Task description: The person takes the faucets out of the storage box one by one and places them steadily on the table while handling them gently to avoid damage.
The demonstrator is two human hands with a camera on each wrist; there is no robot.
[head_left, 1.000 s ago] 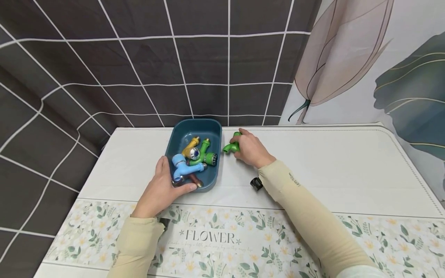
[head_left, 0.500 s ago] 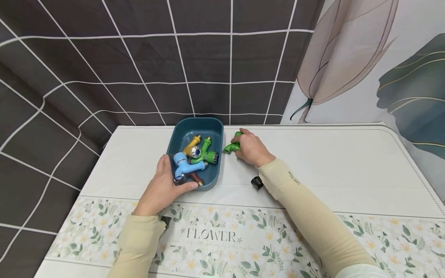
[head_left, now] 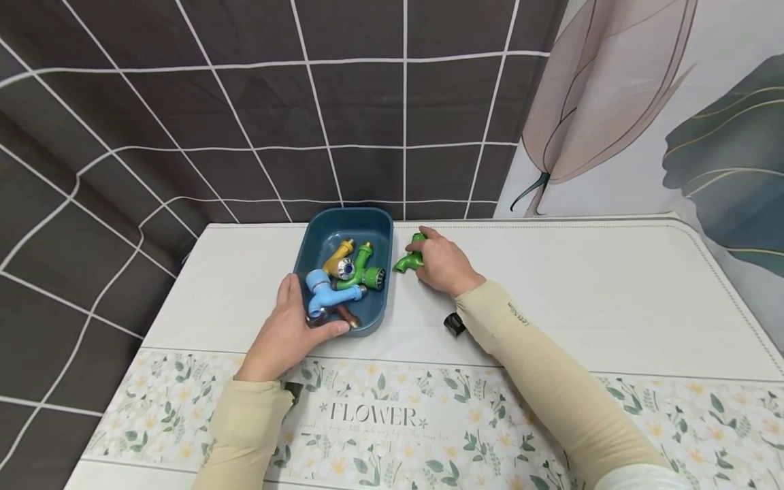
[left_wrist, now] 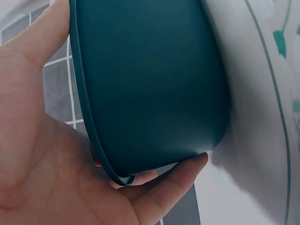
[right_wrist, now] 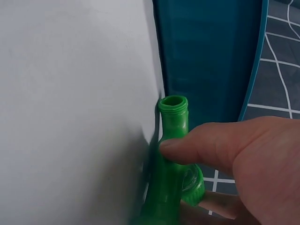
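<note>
My left hand [head_left: 283,335] holds the near left corner of a dark teal plastic bin [head_left: 348,219]. Its thumb lies along the front rim and its fingers along the left side; the left wrist view shows this hand around the bin wall [left_wrist: 150,89]. Inside lie a light blue tap [head_left: 331,297], a yellow tap [head_left: 338,257], a green tap [head_left: 361,262] and a partly hidden dark red one [head_left: 348,316]. Just right of the bin, my right hand [head_left: 447,262] grips another green tap [head_left: 409,261]; in the right wrist view the thumb presses on the green tap's body [right_wrist: 166,183].
A white table cover [head_left: 582,292] with a flowered band [head_left: 392,449] spreads under everything. Dark tile-patterned cloth [head_left: 361,102] hangs right behind the bin. A small black object [head_left: 454,324] is beside my right wrist.
</note>
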